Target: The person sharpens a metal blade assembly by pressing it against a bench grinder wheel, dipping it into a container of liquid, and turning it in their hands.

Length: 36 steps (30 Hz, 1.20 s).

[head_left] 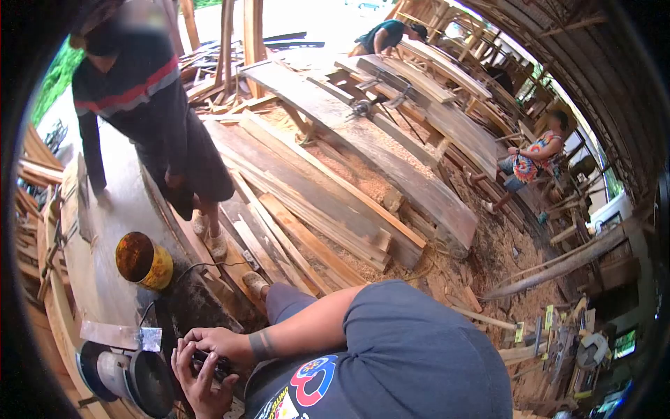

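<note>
Both hands meet at the bottom of the view, in front of the dark printed shirt. My left hand is raised with bent fingers around a small dark object. From the tattooed forearm, my right hand reaches over the same object, its fingers curled onto it. The object is too hidden to name. Just left of the hands sits a bench grinder with a metal plate above it. A yellow bucket, rusty inside, lies beyond on the bench.
A person in a striped dark top stands at the grey bench. Long planks cover the ground ahead. Another person bends over boards at the back; one more sits at right. Tools stand at lower right.
</note>
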Motion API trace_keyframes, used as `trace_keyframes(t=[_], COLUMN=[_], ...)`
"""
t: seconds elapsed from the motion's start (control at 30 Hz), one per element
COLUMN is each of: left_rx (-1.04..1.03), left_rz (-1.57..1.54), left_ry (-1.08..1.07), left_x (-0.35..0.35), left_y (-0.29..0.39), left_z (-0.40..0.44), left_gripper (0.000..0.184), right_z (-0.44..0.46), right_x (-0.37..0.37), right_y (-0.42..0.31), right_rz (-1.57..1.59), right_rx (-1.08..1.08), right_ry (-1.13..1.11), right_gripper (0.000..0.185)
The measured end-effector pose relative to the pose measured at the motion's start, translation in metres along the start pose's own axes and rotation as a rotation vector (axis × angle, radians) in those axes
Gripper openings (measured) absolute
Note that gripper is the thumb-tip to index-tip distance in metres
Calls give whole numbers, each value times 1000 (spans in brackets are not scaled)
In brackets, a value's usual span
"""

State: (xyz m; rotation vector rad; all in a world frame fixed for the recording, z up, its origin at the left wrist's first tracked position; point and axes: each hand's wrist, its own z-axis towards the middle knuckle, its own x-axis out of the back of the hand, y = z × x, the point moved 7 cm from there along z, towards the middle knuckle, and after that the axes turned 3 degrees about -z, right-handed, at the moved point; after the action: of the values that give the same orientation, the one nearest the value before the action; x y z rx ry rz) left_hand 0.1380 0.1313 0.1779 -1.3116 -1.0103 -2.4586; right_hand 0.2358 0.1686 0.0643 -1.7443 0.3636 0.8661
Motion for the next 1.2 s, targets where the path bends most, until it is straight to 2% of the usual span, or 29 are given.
trace_keyframes(t=[0.2, 0.4, 0.5, 0.63, 0.67, 0.7, 0.77, 0.8, 0.87, 0.97, 1.0, 1.13, 1.2], left_rx=[113, 140, 153, 259, 320, 369, 618, 701, 825, 868, 874, 1023, 915], left_rz=[57, 44, 94, 13, -43, -17, -383, -686, -1300, -1825, -1860, -1662, -1603], left_ry=[0, 54, 102, 231, 325, 373, 553, 621, 753, 823, 752, 903, 722], left_x=[10, 8, 7, 2, -2, -3, -20, -34, -64, -87, -93, -95, -81], left_y=[8, 2, 4, -3, -6, -7, -18, -26, -37, -34, -35, -48, -50], left_z=[-15, -39, -50, -74, -84, -91, -106, -118, -140, -164, -169, -187, -183], left_gripper=[63, 60, 53, 57, 62, 75, 86, 84, 81, 58, 49, 50, 51], right_z=[5, 4, 5, 10, 10, 11, 13, 14, 13, 10, 8, -1, -1], right_x=[-6, -10, -10, -3, 0, 0, -2, -4, -9, -18, -25, -52, -63], right_y=[23, 42, 58, 77, 84, 83, 78, 77, 70, 66, 62, 43, 32], right_rz=[-3, -20, 22, -112, -135, -163, -226, -139, -198, -317, -336, -572, -659], right_rx=[-96, -216, -261, -212, -245, -188, -70, -101, -81, -80, -80, 30, 101], right_ry=[-38, 2, -37, -48, -13, 27, 104, 89, 86, -18, -84, -334, -432], right_gripper=[23, 21, 20, 21, 22, 21, 21, 20, 20, 23, 23, 25, 26])
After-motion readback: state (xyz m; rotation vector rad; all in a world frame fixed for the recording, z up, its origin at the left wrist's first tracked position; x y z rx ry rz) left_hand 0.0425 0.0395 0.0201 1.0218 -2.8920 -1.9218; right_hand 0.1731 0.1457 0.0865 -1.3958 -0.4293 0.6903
